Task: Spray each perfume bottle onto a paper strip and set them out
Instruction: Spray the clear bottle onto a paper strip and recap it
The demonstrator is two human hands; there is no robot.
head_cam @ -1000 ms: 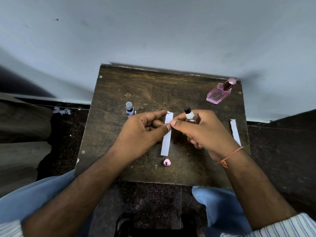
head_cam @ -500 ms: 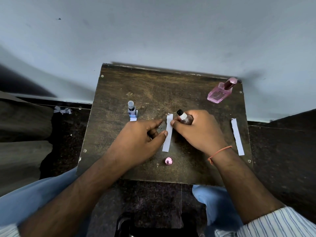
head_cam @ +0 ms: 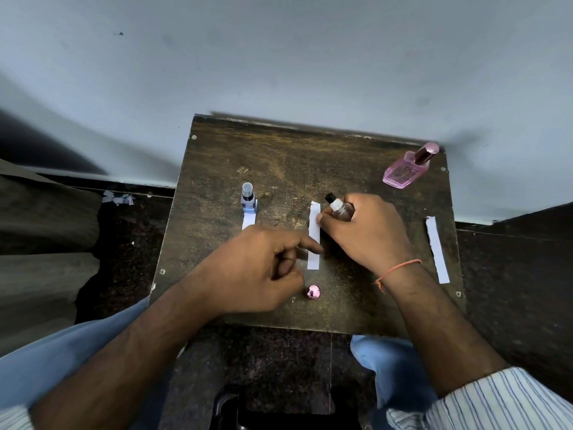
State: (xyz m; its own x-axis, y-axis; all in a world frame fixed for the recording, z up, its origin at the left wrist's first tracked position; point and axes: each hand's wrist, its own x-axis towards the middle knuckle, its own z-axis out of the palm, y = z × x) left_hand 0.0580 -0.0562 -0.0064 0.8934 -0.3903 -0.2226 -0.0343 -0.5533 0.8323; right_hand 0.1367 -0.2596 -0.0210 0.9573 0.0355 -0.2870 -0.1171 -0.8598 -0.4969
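A single view is given, taken from a wide-angle camera worn on the head and aimed forward and steeply down. The small wooden table [head_cam: 279, 156] is seen from above and close by, filling the middle of the frame, with its far edge against a pale wall [head_cam: 279, 57] in the upper half. The wall line is bent by the lens. Both forearms enter from the lower corners, and dark floor [head_cam: 511, 259] is shown at either side.
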